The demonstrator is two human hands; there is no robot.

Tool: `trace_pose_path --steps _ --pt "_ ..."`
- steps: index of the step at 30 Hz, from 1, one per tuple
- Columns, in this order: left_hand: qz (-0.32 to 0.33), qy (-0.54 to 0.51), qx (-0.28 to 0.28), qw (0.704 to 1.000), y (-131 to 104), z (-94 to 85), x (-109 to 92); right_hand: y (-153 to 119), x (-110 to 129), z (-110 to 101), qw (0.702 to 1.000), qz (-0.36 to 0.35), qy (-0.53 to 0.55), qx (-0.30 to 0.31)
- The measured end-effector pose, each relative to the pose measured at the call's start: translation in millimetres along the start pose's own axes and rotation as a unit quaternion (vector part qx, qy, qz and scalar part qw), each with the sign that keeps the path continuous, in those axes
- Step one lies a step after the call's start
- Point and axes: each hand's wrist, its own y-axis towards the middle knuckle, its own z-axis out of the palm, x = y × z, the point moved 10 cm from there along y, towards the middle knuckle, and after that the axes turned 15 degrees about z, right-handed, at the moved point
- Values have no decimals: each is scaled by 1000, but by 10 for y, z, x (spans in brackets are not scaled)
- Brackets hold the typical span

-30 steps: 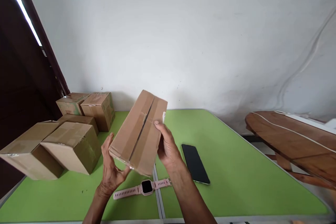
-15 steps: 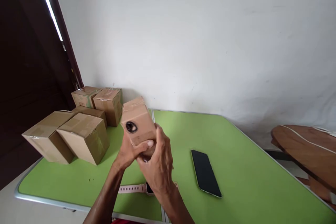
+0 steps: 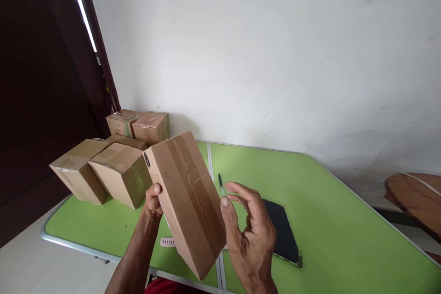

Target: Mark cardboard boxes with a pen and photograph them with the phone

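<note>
Turned since, the cardboard box (image 3: 186,202) tilts in the left hand (image 3: 154,200).

The scene is viewed from the person's head, above the worktop's (image 3: 330,225) near edge, with the camera faced forward and down towards the wall (image 3: 248,50). The left hand (image 3: 154,200) and right hand (image 3: 253,232) are seen from close range.
</note>
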Motion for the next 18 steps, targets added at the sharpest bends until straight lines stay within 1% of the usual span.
trace_pose_path --steps 2,4,6,8,9,11,14,16,18 --pt "-12 5 18 1000 -18 100 -17 73 -128 41 999 46 4 26" --pt "-11 26 32 999 -22 224 -90 126 -238 168 992 93 24 82" --pt "26 78 42 996 0 349 -256 178 -302 324 980 131 62 139" --pt "74 137 53 986 26 483 -444 255 -320 455 966 159 110 172" --pt "88 157 60 982 35 549 -507 300 -326 512 959 174 133 181" --pt "88 179 74 977 49 647 -547 379 -347 630 941 209 175 199" --pt "79 204 80 973 71 671 -516 417 -389 827 903 259 241 245" --pt "75 218 81 970 83 630 -464 396 -410 937 877 275 281 275" --pt "66 230 76 968 94 560 -402 365 -450 1006 861 285 309 287"
